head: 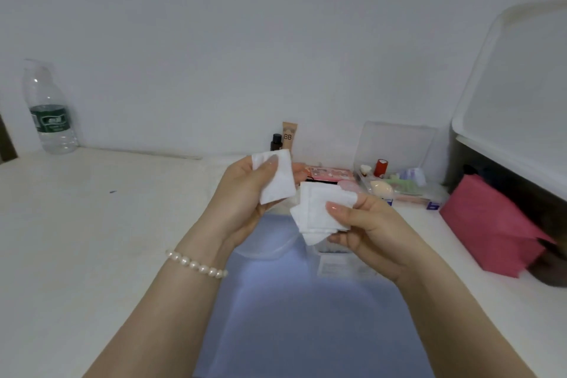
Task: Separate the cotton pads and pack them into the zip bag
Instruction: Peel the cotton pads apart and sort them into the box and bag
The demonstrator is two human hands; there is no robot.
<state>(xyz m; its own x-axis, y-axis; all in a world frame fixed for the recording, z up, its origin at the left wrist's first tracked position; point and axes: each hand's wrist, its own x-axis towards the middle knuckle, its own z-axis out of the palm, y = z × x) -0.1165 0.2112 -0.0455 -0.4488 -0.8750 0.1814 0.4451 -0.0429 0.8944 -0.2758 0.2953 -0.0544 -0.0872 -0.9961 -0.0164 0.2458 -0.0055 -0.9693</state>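
Note:
My left hand (pixel 242 190) pinches a single white square cotton pad (pixel 277 184) between thumb and fingers, held up over the table. Just to its right, my right hand (pixel 365 224) grips a fanned stack of several white cotton pads (pixel 316 213), thumb on top. The two lots of pads are slightly apart. Below the hands a clear plastic bag or pack with a printed label (pixel 343 264) lies on a pale blue cloth (pixel 300 316); I cannot tell whether it is the zip bag.
A water bottle (pixel 50 110) stands at the back left. Two cosmetic tubes (pixel 287 136), a pink palette (pixel 328 173) and a clear organiser box (pixel 399 169) with small items sit behind the hands. A red pouch (pixel 487 221) and white storage bin (pixel 515 95) are at right.

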